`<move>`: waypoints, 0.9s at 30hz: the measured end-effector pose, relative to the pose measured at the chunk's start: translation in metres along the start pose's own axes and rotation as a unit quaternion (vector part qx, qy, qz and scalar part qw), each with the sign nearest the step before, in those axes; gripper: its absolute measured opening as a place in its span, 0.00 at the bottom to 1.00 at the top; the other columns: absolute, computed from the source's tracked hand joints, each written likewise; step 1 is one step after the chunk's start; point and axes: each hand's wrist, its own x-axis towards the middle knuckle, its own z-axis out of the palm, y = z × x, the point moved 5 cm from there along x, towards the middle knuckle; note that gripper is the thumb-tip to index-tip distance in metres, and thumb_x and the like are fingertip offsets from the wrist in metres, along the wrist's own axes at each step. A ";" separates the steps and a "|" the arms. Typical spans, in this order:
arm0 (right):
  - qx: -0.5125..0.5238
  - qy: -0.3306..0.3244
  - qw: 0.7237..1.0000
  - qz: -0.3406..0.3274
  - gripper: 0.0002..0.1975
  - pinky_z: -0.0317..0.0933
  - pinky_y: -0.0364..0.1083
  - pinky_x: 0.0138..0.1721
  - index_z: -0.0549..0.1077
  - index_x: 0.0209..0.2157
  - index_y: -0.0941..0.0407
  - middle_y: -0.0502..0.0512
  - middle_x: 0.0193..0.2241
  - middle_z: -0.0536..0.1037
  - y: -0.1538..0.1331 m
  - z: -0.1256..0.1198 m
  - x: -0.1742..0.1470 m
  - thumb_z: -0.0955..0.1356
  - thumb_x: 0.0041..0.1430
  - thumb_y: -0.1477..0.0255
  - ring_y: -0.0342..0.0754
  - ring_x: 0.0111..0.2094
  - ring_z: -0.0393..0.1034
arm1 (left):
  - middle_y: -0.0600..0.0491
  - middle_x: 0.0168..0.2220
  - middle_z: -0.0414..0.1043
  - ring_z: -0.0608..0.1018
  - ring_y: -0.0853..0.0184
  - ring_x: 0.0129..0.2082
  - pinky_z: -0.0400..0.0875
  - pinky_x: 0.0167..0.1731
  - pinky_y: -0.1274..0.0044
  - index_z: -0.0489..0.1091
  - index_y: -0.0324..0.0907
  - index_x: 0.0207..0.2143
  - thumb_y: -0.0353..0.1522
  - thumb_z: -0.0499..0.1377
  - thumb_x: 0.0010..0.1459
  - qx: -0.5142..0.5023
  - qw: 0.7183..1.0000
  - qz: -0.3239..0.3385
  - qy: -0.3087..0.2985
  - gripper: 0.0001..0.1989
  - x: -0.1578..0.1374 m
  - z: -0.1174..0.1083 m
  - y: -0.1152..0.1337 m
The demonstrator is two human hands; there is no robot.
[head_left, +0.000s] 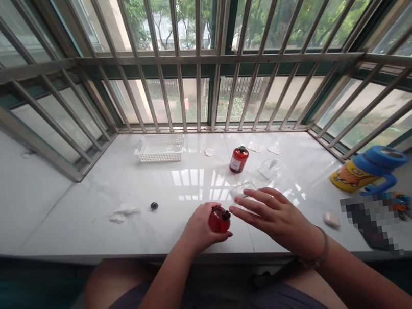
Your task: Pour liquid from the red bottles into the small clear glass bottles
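My left hand [198, 232] is wrapped round a round red bottle [216, 222] with a dark top, held near the front edge of the white counter. Just right of it, my right hand [280, 220] hovers with its fingers stretched and spread, nothing in them. Behind those fingertips lies a small clear plastic piece [238, 191]; whether they touch it I cannot tell. A second red bottle [239, 161], with a white label and black cap, stands upright farther back. To the left, a small black cap [154, 206] rests on the counter.
A white perforated basket [160, 154] sits at the back left. Crumpled white tissue [124, 212] lies at left, clear wrapping [269, 168] behind my right hand. At right are a blue-and-yellow tumbler [365, 170], a pale lump [331, 219] and a dark pixelated object [370, 228]. Metal bars [182, 101] line the back.
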 end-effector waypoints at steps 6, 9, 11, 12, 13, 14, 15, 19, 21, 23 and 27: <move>-0.002 0.000 1.000 -0.007 0.24 0.57 0.56 0.68 0.72 0.67 0.49 0.51 0.64 0.78 0.000 -0.001 0.002 0.67 0.74 0.79 0.54 0.66 0.69 | 0.48 0.58 0.76 0.78 0.50 0.57 0.74 0.60 0.60 0.69 0.49 0.58 0.43 0.80 0.43 0.001 1.000 -0.001 0.003 0.42 -0.001 0.000 -0.003; -0.002 -0.002 1.000 -0.009 0.24 0.57 0.57 0.68 0.72 0.67 0.49 0.51 0.64 0.78 0.000 -0.001 0.003 0.67 0.75 0.78 0.54 0.66 0.68 | 0.48 0.58 0.76 0.78 0.51 0.57 0.74 0.60 0.60 0.69 0.49 0.59 0.43 0.80 0.43 0.001 1.000 0.001 0.004 0.42 -0.001 0.000 -0.004; -0.004 -0.004 1.000 -0.011 0.24 0.57 0.56 0.69 0.72 0.67 0.49 0.50 0.64 0.77 0.000 -0.002 0.003 0.67 0.75 0.78 0.54 0.66 0.68 | 0.48 0.58 0.76 0.78 0.51 0.57 0.74 0.60 0.60 0.69 0.49 0.59 0.43 0.80 0.43 0.001 1.000 0.004 0.003 0.42 -0.001 0.001 -0.004; -0.005 -0.004 1.000 -0.012 0.24 0.57 0.56 0.69 0.72 0.67 0.49 0.50 0.64 0.77 0.000 -0.002 0.004 0.67 0.75 0.78 0.53 0.66 0.68 | 0.48 0.58 0.76 0.78 0.51 0.57 0.74 0.60 0.60 0.69 0.49 0.59 0.43 0.80 0.43 0.001 1.000 0.005 0.002 0.42 -0.001 0.001 -0.004; -0.006 -0.004 1.000 -0.014 0.24 0.57 0.56 0.69 0.72 0.67 0.49 0.50 0.65 0.77 0.000 -0.002 0.004 0.67 0.75 0.78 0.53 0.66 0.68 | 0.48 0.57 0.76 0.78 0.51 0.57 0.74 0.60 0.60 0.69 0.49 0.59 0.43 0.80 0.43 0.001 1.000 0.005 0.002 0.42 -0.001 0.001 -0.004; -0.007 -0.004 1.000 -0.015 0.23 0.57 0.56 0.69 0.72 0.67 0.49 0.50 0.65 0.77 0.000 -0.002 0.004 0.67 0.75 0.78 0.53 0.66 0.68 | 0.48 0.57 0.76 0.78 0.52 0.57 0.74 0.60 0.60 0.69 0.49 0.59 0.43 0.80 0.43 0.000 1.000 0.005 0.003 0.42 -0.001 0.001 -0.004; -0.008 -0.004 1.000 -0.017 0.23 0.56 0.56 0.69 0.72 0.67 0.49 0.50 0.65 0.77 0.000 -0.002 0.005 0.67 0.75 0.78 0.53 0.66 0.68 | 0.48 0.57 0.76 0.78 0.52 0.57 0.74 0.60 0.60 0.69 0.49 0.59 0.43 0.80 0.43 -0.001 1.000 0.005 0.003 0.42 -0.001 0.001 -0.004; -0.013 -0.004 1.000 -0.020 0.23 0.56 0.56 0.69 0.73 0.66 0.48 0.50 0.64 0.78 0.000 -0.003 0.007 0.67 0.75 0.77 0.53 0.66 0.69 | 0.48 0.57 0.76 0.78 0.51 0.57 0.74 0.59 0.60 0.69 0.49 0.58 0.43 0.80 0.43 -0.006 1.000 0.007 0.006 0.42 -0.001 0.000 -0.003; -0.013 -0.004 1.000 -0.022 0.23 0.56 0.56 0.69 0.73 0.67 0.49 0.50 0.64 0.78 0.000 -0.004 0.008 0.67 0.75 0.77 0.53 0.66 0.69 | 0.48 0.57 0.76 0.78 0.51 0.57 0.74 0.59 0.60 0.69 0.49 0.58 0.43 0.80 0.43 -0.006 1.000 0.004 0.006 0.42 -0.001 0.000 -0.003; -0.012 -0.003 1.000 -0.024 0.23 0.56 0.56 0.70 0.73 0.67 0.49 0.50 0.64 0.78 0.000 -0.004 0.008 0.67 0.75 0.77 0.53 0.66 0.69 | 0.48 0.57 0.76 0.78 0.51 0.57 0.74 0.59 0.60 0.69 0.49 0.58 0.43 0.80 0.43 -0.006 1.000 0.002 0.005 0.41 -0.001 -0.001 -0.002; -0.018 -0.002 0.999 -0.026 0.23 0.56 0.56 0.70 0.73 0.66 0.48 0.51 0.63 0.78 0.000 -0.006 0.009 0.68 0.74 0.77 0.53 0.66 0.69 | 0.48 0.57 0.76 0.78 0.51 0.57 0.74 0.59 0.61 0.69 0.49 0.58 0.43 0.80 0.43 -0.009 1.000 0.002 0.004 0.41 -0.001 -0.002 -0.001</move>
